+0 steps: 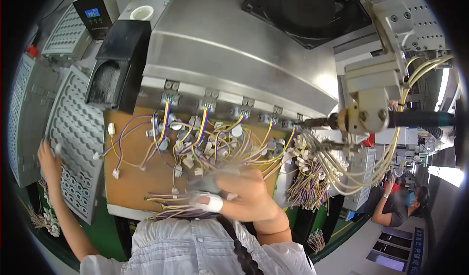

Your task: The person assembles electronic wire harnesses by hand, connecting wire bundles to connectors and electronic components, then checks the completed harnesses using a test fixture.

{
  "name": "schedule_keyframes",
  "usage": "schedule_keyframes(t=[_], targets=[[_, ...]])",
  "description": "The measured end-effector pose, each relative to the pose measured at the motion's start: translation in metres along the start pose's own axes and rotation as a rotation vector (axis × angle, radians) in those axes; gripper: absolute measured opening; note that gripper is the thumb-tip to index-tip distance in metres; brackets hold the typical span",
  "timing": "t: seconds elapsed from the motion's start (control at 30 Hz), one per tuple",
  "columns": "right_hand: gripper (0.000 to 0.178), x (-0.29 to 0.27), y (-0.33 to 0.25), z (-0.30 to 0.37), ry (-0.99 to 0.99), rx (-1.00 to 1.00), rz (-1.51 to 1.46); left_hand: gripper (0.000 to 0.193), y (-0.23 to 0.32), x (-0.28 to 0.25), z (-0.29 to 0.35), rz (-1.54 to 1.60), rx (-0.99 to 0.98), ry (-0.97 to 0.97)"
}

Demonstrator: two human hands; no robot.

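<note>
My left hand (49, 161) is at the left edge of a grey moulded tray (78, 143) with rows of round pockets. Its fingers are closed at a small whitish piece (58, 149), too blurred to name. My right hand (246, 194), with white tape (210, 202) round a digit, is over the front of a brown work board (127, 182). Motion smears its fingers; a grey blur beside them cannot be made out. Under it lies a bundle of purple and yellow wires (178, 209). Beyond are tangled wires with white connectors (178, 170) and small round grey parts (237, 131).
Wire ends sit in several clamps (207, 105) along a metal housing (220, 50). A soldering-type head (361, 118) with pale cables reaches in from the right, above a wire bundle (312, 182). A black fan (308, 9) is overhead. Another person (403, 204) works far right.
</note>
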State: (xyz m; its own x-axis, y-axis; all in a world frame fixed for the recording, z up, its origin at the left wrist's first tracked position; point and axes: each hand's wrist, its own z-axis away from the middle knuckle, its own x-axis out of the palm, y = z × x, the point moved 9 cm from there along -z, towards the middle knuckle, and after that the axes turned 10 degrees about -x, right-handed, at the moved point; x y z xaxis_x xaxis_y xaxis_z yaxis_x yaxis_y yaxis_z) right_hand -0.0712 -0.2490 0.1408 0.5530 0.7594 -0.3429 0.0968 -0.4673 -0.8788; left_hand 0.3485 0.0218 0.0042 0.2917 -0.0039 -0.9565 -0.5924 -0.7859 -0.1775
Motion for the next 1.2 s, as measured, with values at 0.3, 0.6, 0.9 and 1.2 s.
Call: schedule_keyframes(t=[0.3, 0.6, 0.9, 1.2], targets=[[0.02, 0.003, 0.019, 0.002, -0.111, 0.092, -0.018, 0.042, -0.153, 0.099, 0.052, -0.256, -0.162, -0.28], [0.047, -0.01, -0.016, 0.015, -0.244, -0.093, 0.513, 0.034, 0.091, -0.115, 0.033, 0.73, -0.065, 0.097], [0.024, -0.056, -0.031, -0.006, 0.195, 0.086, 0.869, 0.04, 0.333, -0.217, 0.067, 0.951, 0.47, -0.286], [0.023, -0.044, -0.024, -0.065, -0.022, 0.209, 1.094, 0.026, 0.369, -0.222, 0.049, 0.984, 0.576, -0.15]])
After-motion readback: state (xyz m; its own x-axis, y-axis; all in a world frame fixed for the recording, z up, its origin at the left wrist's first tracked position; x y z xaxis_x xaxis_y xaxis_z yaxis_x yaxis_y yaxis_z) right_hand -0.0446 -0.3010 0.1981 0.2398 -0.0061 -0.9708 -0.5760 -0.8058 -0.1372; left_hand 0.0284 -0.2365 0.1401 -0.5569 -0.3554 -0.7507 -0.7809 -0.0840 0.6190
